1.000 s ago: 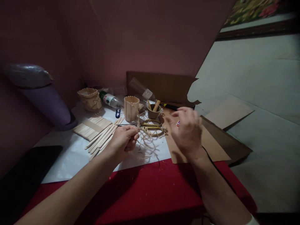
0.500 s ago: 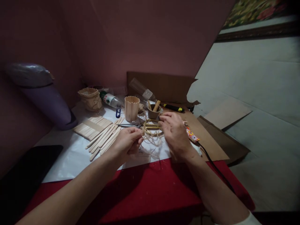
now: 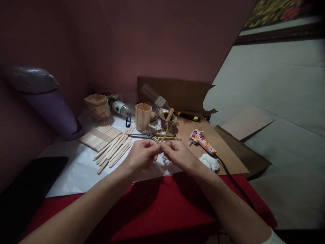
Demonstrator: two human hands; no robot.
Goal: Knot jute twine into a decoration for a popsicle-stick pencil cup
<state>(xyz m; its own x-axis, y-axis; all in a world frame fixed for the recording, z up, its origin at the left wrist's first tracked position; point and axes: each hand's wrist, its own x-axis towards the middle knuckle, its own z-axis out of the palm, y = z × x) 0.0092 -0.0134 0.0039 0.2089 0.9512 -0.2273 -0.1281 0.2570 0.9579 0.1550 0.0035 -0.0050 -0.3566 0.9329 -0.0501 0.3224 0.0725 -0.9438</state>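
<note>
Between my two hands runs a length of jute twine (image 3: pixel 165 134), its loose strands hanging below toward the paper. My left hand (image 3: pixel 143 154) pinches it with thumb and forefinger. Close against it, fingertips nearly touching, my right hand (image 3: pixel 178 154) is closed on the same twine. Just beyond the hands lie scissors with gold handles (image 3: pixel 165 137). Behind these stands a cup faced with wooden sticks (image 3: pixel 143 117), and to its right a small brown pot (image 3: pixel 167 122) holds a few short sticks.
Loose craft sticks (image 3: pixel 114 152) and a banded stack (image 3: pixel 100 138) lie left. A flowered glue gun (image 3: pixel 203 141) with a cord and a white cloth (image 3: pixel 209 162) are right. Behind are plastic bottles (image 3: pixel 120 107), a box cutter (image 3: pixel 188 116) and another stick pot (image 3: pixel 98 106). A purple container (image 3: pixel 52 108) stands far left.
My right hand has come left and nearer, from beside the small pot to my left hand, and now grips the twine. The glue gun and white cloth are uncovered.
</note>
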